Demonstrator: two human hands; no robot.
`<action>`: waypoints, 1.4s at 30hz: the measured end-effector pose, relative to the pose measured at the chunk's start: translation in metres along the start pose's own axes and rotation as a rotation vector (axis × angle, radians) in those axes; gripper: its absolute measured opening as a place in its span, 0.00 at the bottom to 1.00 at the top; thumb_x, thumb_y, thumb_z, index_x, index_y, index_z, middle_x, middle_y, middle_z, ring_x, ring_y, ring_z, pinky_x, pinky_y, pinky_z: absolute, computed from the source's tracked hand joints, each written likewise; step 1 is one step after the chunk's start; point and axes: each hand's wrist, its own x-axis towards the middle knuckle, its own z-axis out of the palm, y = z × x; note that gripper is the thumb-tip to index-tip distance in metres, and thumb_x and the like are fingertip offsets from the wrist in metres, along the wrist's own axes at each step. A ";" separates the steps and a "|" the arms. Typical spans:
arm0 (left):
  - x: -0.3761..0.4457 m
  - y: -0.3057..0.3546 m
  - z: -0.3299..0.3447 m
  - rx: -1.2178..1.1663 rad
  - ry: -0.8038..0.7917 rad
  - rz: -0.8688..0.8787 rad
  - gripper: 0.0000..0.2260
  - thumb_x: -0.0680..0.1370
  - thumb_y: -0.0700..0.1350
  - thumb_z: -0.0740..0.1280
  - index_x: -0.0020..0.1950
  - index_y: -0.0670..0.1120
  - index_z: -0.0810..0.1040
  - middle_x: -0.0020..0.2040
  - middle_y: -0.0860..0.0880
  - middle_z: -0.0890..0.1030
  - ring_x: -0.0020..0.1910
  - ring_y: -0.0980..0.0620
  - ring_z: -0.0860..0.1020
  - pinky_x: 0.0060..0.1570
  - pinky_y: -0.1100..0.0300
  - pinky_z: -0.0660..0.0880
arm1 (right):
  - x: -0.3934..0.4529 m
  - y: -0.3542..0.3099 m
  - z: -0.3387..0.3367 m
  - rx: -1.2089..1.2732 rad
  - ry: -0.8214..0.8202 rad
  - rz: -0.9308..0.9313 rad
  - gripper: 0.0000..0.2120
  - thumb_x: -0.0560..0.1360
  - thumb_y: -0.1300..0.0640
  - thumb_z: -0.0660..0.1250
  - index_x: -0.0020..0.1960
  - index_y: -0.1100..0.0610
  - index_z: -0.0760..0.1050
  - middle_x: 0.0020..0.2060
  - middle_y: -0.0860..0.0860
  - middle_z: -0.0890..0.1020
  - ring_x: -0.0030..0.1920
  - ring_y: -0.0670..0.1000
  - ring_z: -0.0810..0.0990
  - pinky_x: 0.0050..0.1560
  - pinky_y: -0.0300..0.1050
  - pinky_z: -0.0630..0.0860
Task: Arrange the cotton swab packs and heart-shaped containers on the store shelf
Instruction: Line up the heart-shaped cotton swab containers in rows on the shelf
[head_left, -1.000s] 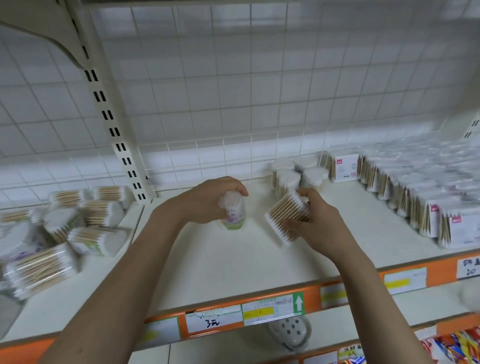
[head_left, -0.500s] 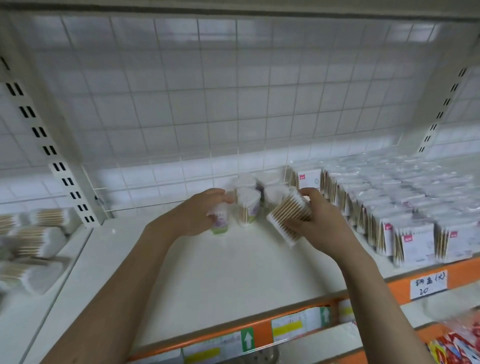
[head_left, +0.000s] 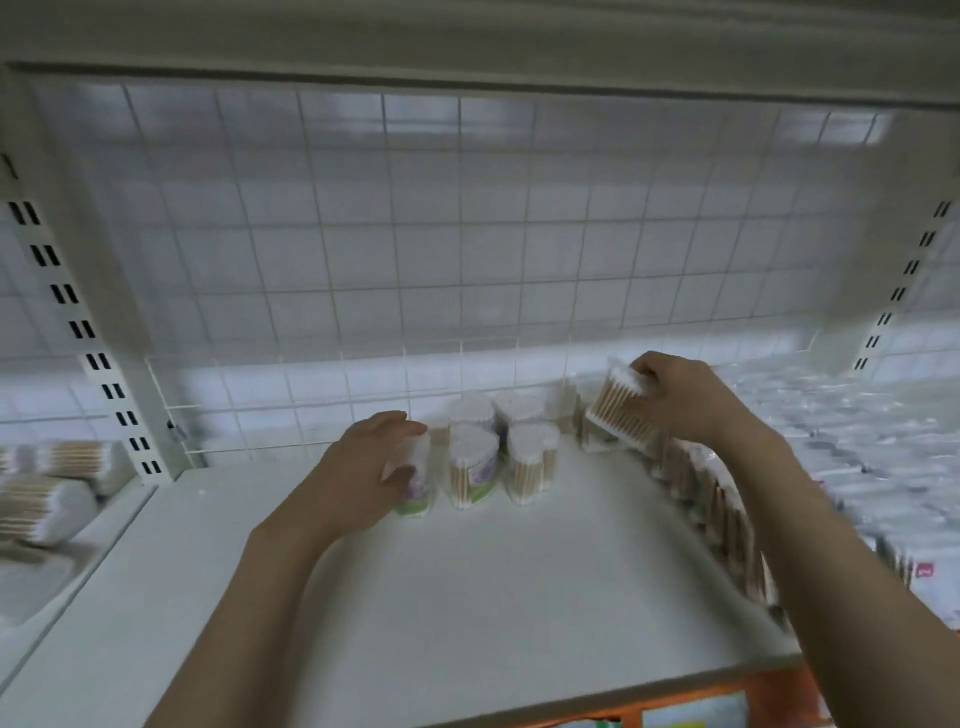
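Observation:
My left hand (head_left: 363, 470) grips a clear heart-shaped container (head_left: 415, 480) of cotton swabs that stands on the white shelf (head_left: 441, 587), just left of a small group of upright heart-shaped containers (head_left: 501, 452) near the back grid. My right hand (head_left: 680, 400) holds a flat cotton swab pack (head_left: 621, 413) tilted, at the back end of a row of swab packs (head_left: 711, 499) that runs along the shelf's right side.
A wire grid back panel (head_left: 441, 249) closes the shelf behind. Slotted uprights (head_left: 88, 332) stand at left and right. More swab packs (head_left: 47, 488) lie on the neighbouring shelf at the left. An orange price rail (head_left: 727, 701) lines the front edge.
Both hands have reached deeper into the shelf. The left one brought its container beside the group at the back; the right one carried its pack right and back to the row's end.

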 end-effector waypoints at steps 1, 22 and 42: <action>-0.001 0.002 0.002 0.016 0.023 -0.003 0.21 0.78 0.45 0.63 0.71 0.51 0.66 0.73 0.53 0.63 0.72 0.52 0.61 0.69 0.60 0.57 | 0.008 0.002 -0.001 -0.019 -0.041 -0.030 0.06 0.74 0.61 0.64 0.50 0.55 0.71 0.44 0.52 0.76 0.43 0.52 0.73 0.36 0.42 0.66; -0.003 0.005 0.016 0.102 0.140 -0.048 0.19 0.75 0.46 0.68 0.65 0.46 0.73 0.64 0.52 0.72 0.60 0.49 0.73 0.58 0.57 0.70 | 0.049 0.020 -0.028 0.014 -0.347 -0.296 0.22 0.74 0.69 0.54 0.44 0.43 0.76 0.53 0.48 0.78 0.50 0.51 0.79 0.57 0.53 0.75; -0.001 0.021 0.015 0.132 0.119 -0.082 0.19 0.76 0.51 0.65 0.67 0.49 0.71 0.64 0.55 0.73 0.62 0.52 0.71 0.56 0.60 0.67 | 0.061 0.031 0.005 -0.105 -0.397 -0.280 0.22 0.73 0.66 0.62 0.65 0.52 0.68 0.55 0.49 0.74 0.55 0.51 0.74 0.53 0.42 0.72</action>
